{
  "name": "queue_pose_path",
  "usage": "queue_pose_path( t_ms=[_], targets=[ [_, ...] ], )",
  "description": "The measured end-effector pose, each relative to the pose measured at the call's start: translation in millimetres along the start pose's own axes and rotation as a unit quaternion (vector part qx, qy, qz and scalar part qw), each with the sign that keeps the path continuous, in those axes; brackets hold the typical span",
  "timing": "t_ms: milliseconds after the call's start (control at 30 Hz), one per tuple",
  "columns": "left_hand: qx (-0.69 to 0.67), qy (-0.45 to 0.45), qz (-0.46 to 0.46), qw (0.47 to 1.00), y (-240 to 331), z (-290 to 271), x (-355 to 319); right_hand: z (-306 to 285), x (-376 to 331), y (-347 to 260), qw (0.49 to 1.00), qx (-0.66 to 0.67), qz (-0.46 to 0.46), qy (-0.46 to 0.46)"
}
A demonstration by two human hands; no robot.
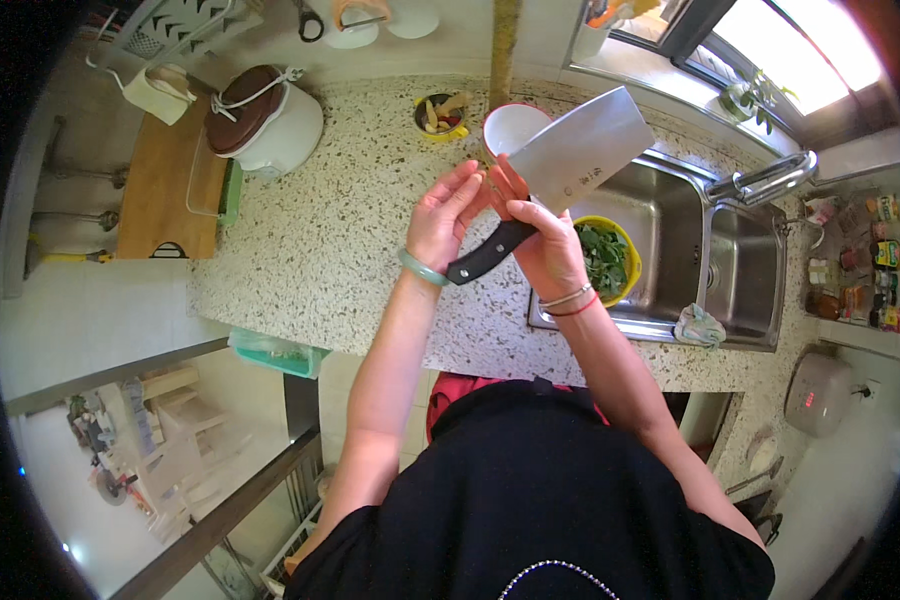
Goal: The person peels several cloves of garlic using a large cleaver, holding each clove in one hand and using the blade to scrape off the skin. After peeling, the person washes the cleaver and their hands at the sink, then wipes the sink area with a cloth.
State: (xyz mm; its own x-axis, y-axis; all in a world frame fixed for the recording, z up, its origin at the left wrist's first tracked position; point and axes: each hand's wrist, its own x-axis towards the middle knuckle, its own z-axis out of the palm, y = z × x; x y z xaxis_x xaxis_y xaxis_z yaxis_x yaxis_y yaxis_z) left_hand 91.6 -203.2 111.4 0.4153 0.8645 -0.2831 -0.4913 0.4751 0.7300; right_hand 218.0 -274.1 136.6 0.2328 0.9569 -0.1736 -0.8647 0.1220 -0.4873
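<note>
Gripping the black handle [485, 256] near the blade [595, 138], the right hand [555, 248] holds the cleaver [580, 155] above the bench [360, 230], left of the sink [675, 240]. The left hand [438, 222] curls beside it; contents cannot be determined. Expect a stiff, probably blade-heavy tool; grasp the handle.

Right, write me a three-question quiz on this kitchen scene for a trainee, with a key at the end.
1. Which hand holds the cleaver?
2. True or false: the leafy greens lie in the red-rimmed bowl.
3. What colour is the bangle on the wrist of the left hand? A) black B) green C) yellow

Key:
1. The right hand.
2. False; they are in the yellow container.
3. B
</note>
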Motion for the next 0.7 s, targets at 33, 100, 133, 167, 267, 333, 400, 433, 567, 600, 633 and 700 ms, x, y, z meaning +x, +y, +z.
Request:
queue_pose_path(
  t_ms=[33,100,133,167,267,333,400,433,567,600,633,700],
  targets=[
    [-0.009,-0.025,-0.002,1.0,10,-12,10,9,8,12,1.0,0.013,-0.018,0.009],
    [-0.009,-0.009,-0.018,1.0,24,-32,24,14,22,36,0.999,-0.011,-0.04,0.012],
    [0.006,0.005,-0.019,1.0,31,-44,31,22,27,46,0.998,-0.012,-0.05,0.02],
    [0.03,-0.012,-0.009,0.999,37,-56,40,25,33,55,0.998,-0.03,-0.057,0.026],
    [0.149,0.019,0.02,0.988,57,-78,64,23,50,83,0.993,-0.07,-0.078,0.047],
    [0.185,0.026,0.034,0.982,60,-91,80,23,60,98,0.991,-0.073,-0.094,0.056],
    [0.202,0.027,0.041,0.978,62,-98,96,21,72,114,0.989,-0.065,-0.081,0.102],
    [0.211,0.028,0.048,0.976,63,-100,104,22,80,122,0.986,-0.054,-0.098,0.12],
    [0.275,0.038,0.071,0.958,60,-107,136,18,107,147,0.975,-0.078,-0.131,0.158],
    [0.298,0.042,0.088,0.949,59,-109,145,16,115,152,0.973,-0.086,-0.138,0.161],
    [0.321,0.047,0.102,0.94,54,-113,153,14,121,157,0.971,-0.096,-0.144,0.166],
    [0.373,0.063,0.116,0.918,46,-123,167,8,129,164,0.966,-0.123,-0.14,0.18]
  ],
)
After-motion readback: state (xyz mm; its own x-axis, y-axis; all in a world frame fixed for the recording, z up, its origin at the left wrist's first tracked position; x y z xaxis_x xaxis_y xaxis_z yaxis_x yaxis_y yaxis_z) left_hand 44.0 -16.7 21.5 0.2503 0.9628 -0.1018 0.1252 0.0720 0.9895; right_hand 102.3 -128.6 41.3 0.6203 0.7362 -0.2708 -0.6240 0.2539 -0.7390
